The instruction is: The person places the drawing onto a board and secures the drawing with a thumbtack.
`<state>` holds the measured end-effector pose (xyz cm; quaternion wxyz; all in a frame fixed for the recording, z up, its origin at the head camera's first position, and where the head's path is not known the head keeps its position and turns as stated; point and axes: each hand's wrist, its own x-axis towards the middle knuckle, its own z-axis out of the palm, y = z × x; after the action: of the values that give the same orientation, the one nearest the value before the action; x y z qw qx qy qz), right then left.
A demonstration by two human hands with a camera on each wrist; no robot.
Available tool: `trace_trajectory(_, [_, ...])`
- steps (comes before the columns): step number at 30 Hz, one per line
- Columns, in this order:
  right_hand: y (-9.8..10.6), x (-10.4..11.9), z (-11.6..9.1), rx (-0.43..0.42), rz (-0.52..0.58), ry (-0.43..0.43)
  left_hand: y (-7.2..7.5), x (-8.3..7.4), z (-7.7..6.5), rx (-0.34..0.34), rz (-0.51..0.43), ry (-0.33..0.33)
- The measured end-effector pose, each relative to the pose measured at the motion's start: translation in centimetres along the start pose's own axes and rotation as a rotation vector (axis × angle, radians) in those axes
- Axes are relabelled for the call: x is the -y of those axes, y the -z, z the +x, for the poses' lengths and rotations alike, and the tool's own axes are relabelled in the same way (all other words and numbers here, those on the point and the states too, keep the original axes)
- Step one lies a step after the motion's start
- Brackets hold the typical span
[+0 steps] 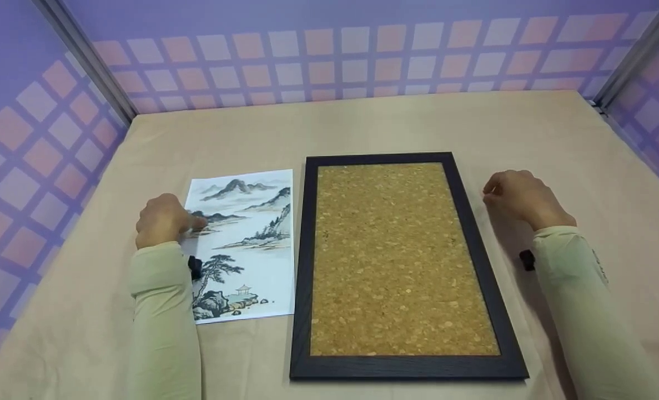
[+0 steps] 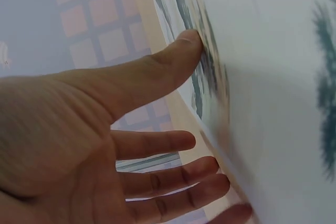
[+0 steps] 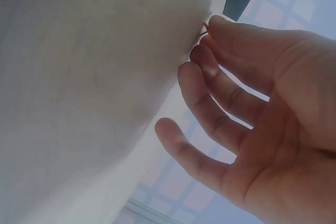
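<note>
A paper ink landscape print point(image 1: 251, 222) lies left of a black-framed cork board point(image 1: 396, 261). My left hand point(image 1: 162, 219) is at the print's left edge. In the left wrist view its thumb point(image 2: 184, 51) presses on the painted side, while the other fingers extend straight at the paper's edge. To the right of the board, my right hand point(image 1: 523, 197) is low over the cloth. Its thumb and index finger pinch a small orange push pin point(image 3: 207, 28), mostly hidden, with a thin metal point showing. The remaining fingers of that hand are loosely bent.
A beige cloth point(image 1: 240, 133) covers the table. Purple panels point(image 1: 362, 16) with pink and white squares stand behind and at both sides, joined by grey metal posts point(image 1: 85, 55). Small black wrist cameras sit at both cuffs.
</note>
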<state>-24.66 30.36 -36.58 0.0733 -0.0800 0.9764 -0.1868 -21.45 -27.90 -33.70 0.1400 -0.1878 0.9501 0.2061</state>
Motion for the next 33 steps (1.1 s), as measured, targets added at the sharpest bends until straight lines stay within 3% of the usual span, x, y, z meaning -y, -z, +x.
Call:
trace_trajectory(15, [0.0,-0.2,0.0,-0.033,-0.004,0.020,-0.3,-0.6,0.2,-0.003,-0.030,0.008])
trace_trajectory(27, [0.1,-0.2,0.0,-0.062,0.013,0.038,0.5,0.1,0.4,-0.049,-0.043,-0.006])
trace_trajectory(33, [0.2,-0.3,-0.2,-0.058,0.021,0.035,1.6,0.5,0.0,-0.124,-0.079,-0.086])
